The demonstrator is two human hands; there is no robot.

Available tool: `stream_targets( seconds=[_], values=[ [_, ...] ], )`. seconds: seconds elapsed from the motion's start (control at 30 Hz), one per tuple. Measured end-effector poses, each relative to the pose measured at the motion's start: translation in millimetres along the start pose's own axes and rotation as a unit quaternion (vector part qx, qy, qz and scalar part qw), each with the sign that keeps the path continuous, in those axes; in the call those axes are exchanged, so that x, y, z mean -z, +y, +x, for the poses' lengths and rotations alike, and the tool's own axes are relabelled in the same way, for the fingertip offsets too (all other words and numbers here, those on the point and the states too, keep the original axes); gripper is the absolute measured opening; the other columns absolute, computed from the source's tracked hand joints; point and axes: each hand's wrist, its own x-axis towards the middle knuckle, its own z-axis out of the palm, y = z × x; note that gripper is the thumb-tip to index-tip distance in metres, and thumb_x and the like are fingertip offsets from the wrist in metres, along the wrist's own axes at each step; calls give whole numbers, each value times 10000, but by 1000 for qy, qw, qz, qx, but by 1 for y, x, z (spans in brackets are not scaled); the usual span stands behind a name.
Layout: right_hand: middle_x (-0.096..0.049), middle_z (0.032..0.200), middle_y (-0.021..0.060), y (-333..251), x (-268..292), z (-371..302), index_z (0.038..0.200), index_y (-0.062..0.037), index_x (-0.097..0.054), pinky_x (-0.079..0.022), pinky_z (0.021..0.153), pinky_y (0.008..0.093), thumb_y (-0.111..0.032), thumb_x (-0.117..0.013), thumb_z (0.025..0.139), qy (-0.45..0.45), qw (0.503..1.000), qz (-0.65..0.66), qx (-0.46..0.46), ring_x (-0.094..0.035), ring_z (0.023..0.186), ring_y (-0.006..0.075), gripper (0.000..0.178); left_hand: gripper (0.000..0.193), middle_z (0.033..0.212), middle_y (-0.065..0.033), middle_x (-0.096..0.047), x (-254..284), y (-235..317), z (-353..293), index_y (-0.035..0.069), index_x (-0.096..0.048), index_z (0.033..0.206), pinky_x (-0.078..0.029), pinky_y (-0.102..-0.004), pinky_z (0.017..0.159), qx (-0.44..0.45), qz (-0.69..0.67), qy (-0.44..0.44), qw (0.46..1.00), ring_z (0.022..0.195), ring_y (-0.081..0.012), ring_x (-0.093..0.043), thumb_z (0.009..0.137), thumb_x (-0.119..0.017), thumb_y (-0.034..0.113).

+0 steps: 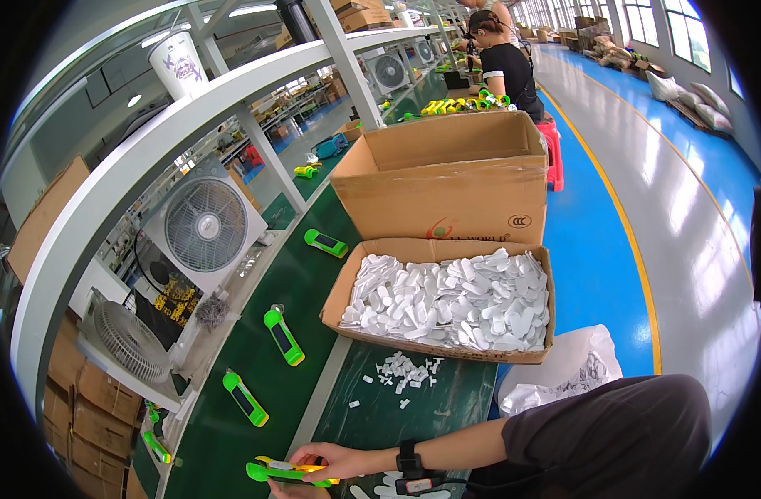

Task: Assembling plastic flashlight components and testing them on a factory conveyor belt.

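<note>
At the lower edge my right hand point(335, 460) is closed around a green and yellow handheld device point(268, 472), its fingers on the yellow upper side. My left hand point(291, 491) holds the same device from below; most of that hand is cut off by the picture's edge. The device lies roughly level, its rounded green end pointing left. Similar green devices with dark panels lie on the green conveyor belt beyond, one point(246, 399) nearest and another point(283, 337) farther up. Small white plastic parts point(407, 372) are scattered on the work surface, with flat white oval pieces point(389, 485) by my right wrist.
An open carton point(335, 316) full of white oval pieces stands ahead, with a taller carton point(447, 195) behind it. Fans point(206, 224) and a grey metal frame point(98, 175) line the left. A white sack point(563, 366) sits at right. A co-worker point(505, 66) sits farther along.
</note>
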Motion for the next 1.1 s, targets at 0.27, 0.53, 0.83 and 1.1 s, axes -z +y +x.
stream_targets(
  seconds=[0.27, 0.53, 0.83, 1.1],
  values=[
    [-525, 1183, 159, -2, -2, -5, 1246, -9, -487, -395, 978, 384, -181, -716, 740, 100, 950, -269, 127, -482, 1115, 313, 581, 446, 1258, -86, -543, -21, 3, -9, 120, -485, 1298, -391, -413, 993, 5, -54, -87, 995, 1134, -259, -528, 905, -456, 328],
    [-543, 1179, 167, -15, -3, -6, 1259, -6, -483, -410, 964, 398, -153, -679, 743, 116, 944, -289, 106, -497, 1126, 325, 571, 381, 1242, -153, -541, -15, 4, -2, 34, -526, 1220, -441, -425, 905, -205, 455, -75, 863, 1098, -305, -544, 906, -535, 249],
    [-572, 1103, 178, -30, -5, -14, 1216, -1, -512, -447, 909, 393, -146, -705, 724, 140, 939, -300, 95, -545, 1062, 333, 549, 449, 1252, -293, -470, -25, -2, -9, -29, -474, 1264, -431, -465, 911, -261, 505, -35, 822, 1103, -427, -501, 953, -522, 291],
    [-578, 973, 178, -25, -10, -14, 1149, 12, -557, -476, 849, 386, -175, -741, 690, 140, 930, -325, 102, -580, 909, 339, 529, 500, 1306, -241, -466, -29, 4, -18, 88, -471, 1326, -431, -473, 917, -126, 361, 47, 923, 1109, -435, -502, 928, -555, 380]
  ],
)
